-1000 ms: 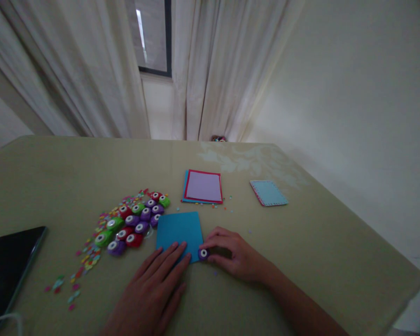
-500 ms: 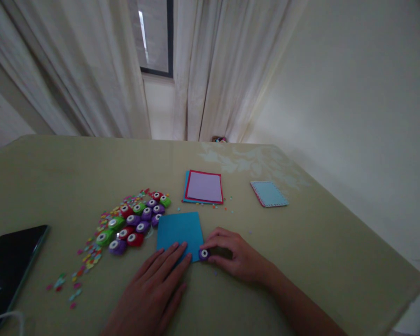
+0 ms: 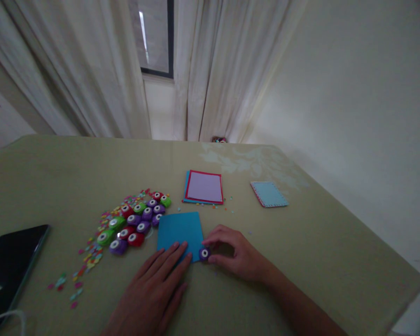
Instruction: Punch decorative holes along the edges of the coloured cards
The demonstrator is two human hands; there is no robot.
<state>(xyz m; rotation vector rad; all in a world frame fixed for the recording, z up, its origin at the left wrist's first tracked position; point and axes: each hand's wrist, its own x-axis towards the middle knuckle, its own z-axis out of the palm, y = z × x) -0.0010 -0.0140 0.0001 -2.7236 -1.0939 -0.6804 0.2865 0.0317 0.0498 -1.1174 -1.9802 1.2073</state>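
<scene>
A square of blue paper [image 3: 180, 228] lies in front of me. My left hand [image 3: 157, 284] rests flat on its lower part, fingers stretched out and slightly spread. At the paper's lower right corner sits a small purple craft punch [image 3: 205, 254] with a white ring on top. My right hand [image 3: 233, 252] grips this punch from the right between thumb and fingers. Left of the paper, several more craft punches [image 3: 136, 239] in red, green and purple stand in a cluster.
Colourful paper confetti [image 3: 91, 259] is strewn beside the punches. A stack of coloured paper squares [image 3: 205, 186] lies beyond the blue sheet. A light blue piece with patterned edges [image 3: 269, 193] is farther right. A dark tablet-like device [image 3: 16, 261] and white cable [image 3: 19, 313] are at left.
The fingers of my right hand have shifted very slightly around the purple punch. My left hand and the paper stay in nearly the same place.
</scene>
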